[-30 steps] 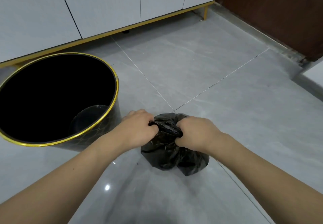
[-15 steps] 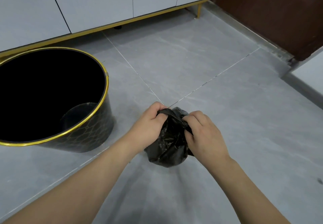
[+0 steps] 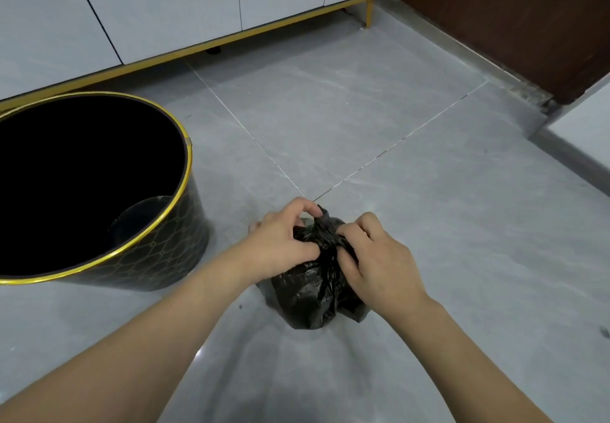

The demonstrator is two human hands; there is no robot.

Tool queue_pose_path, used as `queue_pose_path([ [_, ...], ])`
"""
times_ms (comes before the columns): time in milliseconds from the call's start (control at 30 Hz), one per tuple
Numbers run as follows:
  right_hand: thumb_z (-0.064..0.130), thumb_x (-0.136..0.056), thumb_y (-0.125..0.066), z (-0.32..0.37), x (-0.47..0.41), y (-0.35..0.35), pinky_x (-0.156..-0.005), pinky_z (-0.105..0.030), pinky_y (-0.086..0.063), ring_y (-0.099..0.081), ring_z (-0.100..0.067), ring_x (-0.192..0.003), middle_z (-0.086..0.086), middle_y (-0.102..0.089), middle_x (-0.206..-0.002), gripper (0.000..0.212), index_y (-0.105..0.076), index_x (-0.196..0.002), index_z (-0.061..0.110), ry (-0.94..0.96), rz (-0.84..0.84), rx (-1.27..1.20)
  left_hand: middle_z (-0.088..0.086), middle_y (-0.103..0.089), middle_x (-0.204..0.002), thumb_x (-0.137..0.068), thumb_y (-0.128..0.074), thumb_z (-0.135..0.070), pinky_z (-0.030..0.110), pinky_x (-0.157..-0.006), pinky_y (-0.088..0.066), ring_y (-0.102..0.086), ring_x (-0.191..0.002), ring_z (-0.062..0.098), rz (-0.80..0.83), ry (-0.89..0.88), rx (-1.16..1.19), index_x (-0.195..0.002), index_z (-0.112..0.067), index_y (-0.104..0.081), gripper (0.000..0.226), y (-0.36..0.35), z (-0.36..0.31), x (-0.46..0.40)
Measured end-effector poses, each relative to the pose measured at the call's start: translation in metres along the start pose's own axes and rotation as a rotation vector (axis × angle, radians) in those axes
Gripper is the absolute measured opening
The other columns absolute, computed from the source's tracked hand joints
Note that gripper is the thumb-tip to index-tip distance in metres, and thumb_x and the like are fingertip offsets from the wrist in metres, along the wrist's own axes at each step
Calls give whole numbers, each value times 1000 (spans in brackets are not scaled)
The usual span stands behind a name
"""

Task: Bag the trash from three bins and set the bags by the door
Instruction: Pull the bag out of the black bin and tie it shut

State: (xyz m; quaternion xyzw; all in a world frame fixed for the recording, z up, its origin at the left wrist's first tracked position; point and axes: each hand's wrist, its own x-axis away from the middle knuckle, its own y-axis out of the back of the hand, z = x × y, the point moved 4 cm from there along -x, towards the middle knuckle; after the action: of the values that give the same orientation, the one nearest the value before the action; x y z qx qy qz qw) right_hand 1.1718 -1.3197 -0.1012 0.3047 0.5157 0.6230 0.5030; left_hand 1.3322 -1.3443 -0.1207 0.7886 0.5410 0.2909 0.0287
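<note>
Both bare forearms reach forward from the lower corners and converge. The left hand (image 3: 284,244) pinches the gathered neck of the crinkled black plastic trash bag (image 3: 313,294) with curled fingers; the right hand (image 3: 379,257) grips it from the opposite side, knuckles up.

Black bag (image 3: 310,294) sitting on grey floor, crinkled, neck bunched upward. Bin (image 3: 158,251) standing upright just left of it: black, gold rim, open, no liner showing.
</note>
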Motion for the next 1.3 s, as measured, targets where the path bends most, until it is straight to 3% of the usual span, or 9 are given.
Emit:
queue_pose_path([
  [233,14,-83,-55,-10,-2,-15,-63,-31,-41,-50,-10,-62,11,-53,-64,15,-60,-71,22,-428,226,-810,-13,-48,-86,-89,-50,-22,28,-86,-16,-32,-96,12,-279,-297,-546,-103,-41,-66,29,2,-5,2],
  [433,9,-84,-54,-8,-7,-15,-58,-21,-44,-54,-8,-59,13,-60,-65,26,-68,-91,30,-487,302,-888,-18,-45,-106,-88,-47,-20,24,-85,-12,-30,-106,10,-329,-254,-559,-83,-34,-62,21,-3,6,-2],
  [633,21,-78,-52,-6,-3,-20,-40,-23,-13,-33,-10,-39,1,-45,-56,10,-59,-78,14,-723,713,-1244,-16,-40,-118,-87,-51,-26,27,-93,-11,-29,-115,12,-402,-286,-634,-109,-37,-59,26,4,11,2],
  [767,25,-70,-52,-10,-3,-25,-45,-28,-10,-34,-14,-39,-7,-48,-62,20,-60,-78,8,-790,746,-1460,-9,-43,-122,-86,-62,-38,29,-96,-20,-38,-114,17,-384,-367,-689,-122,-29,-46,41,10,16,11],
  [900,25,-67,-56,-13,-3,-28,-67,-36,-41,-53,-33,-89,-24,-57,-103,44,-67,-103,1,-792,607,-1539,-12,-37,-116,-74,-55,-31,29,-96,-24,-35,-111,13,-293,-431,-503,-109,-28,-45,36,12,8,33],
  [1000,22,-78,-47,-8,-2,-22,-74,-33,-53,-63,-31,-88,-20,-66,-100,43,-66,-110,-2,-763,541,-1585,-21,-35,-116,-72,-45,-51,24,-97,-16,-25,-115,5,-225,-279,-259,-100,-34,-57,35,7,6,40],
  [1133,31,-95,-41,3,-5,-15,-52,-19,-49,-63,-17,-64,-8,-65,-75,35,-66,-92,6,-765,424,-1491,-22,-40,-112,-83,-49,-63,27,-100,-19,-25,-112,4,-271,-162,-237,-90,-28,-67,40,-6,5,31],
  [1233,43,-98,-44,-6,-11,-14,-52,-21,-42,-55,-13,-59,1,-57,-66,39,-60,-78,14,-718,156,-1111,-9,-60,-101,-81,-55,-45,35,-102,-38,-51,-110,17,-345,36,311,-86,-14,-70,35,0,10,27],
  [1300,46,-97,-45,-22,-11,-14,-61,-30,-42,-57,-17,-66,1,-59,-68,37,-58,-82,15,-624,-18,-769,15,-69,-85,-86,-54,-25,29,-76,-51,-64,-84,21,-408,196,739,-84,1,-66,29,10,16,32],
])
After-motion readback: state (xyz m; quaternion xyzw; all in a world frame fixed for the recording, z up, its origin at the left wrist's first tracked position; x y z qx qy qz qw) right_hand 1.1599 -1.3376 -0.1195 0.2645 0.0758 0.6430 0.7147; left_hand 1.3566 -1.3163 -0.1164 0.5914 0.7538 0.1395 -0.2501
